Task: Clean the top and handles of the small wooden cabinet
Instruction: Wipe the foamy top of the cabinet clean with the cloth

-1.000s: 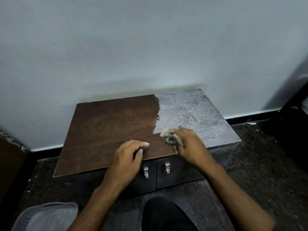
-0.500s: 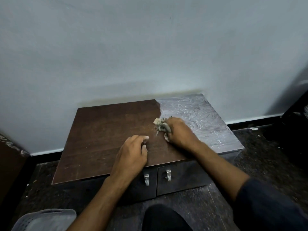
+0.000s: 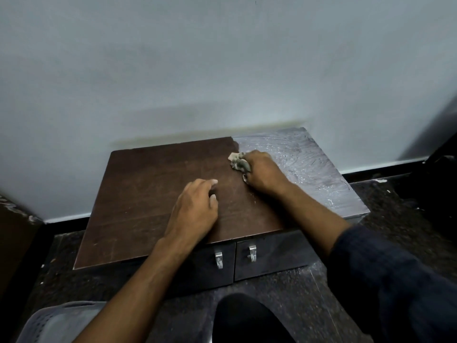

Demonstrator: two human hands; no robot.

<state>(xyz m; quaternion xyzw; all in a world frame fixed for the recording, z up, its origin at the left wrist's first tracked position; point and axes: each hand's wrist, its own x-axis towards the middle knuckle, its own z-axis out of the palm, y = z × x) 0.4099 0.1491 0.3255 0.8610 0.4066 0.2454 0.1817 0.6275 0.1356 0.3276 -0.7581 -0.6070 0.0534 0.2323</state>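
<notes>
Cabinet top (image 3: 153,194) is sitting against the wall, and I'm mid-wipe: my right hand (image 3: 263,173) is gripping the crumpled cloth (image 3: 238,162) near the back edge, where smeared grey meets brown. My left hand (image 3: 195,211) is resting loosely curled, bracing the front. Handles (image 3: 218,259) are waiting untouched, I'd say.

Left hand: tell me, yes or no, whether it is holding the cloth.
No: the left hand rests bare on the cabinet top, while the right hand grips the cloth.
</notes>
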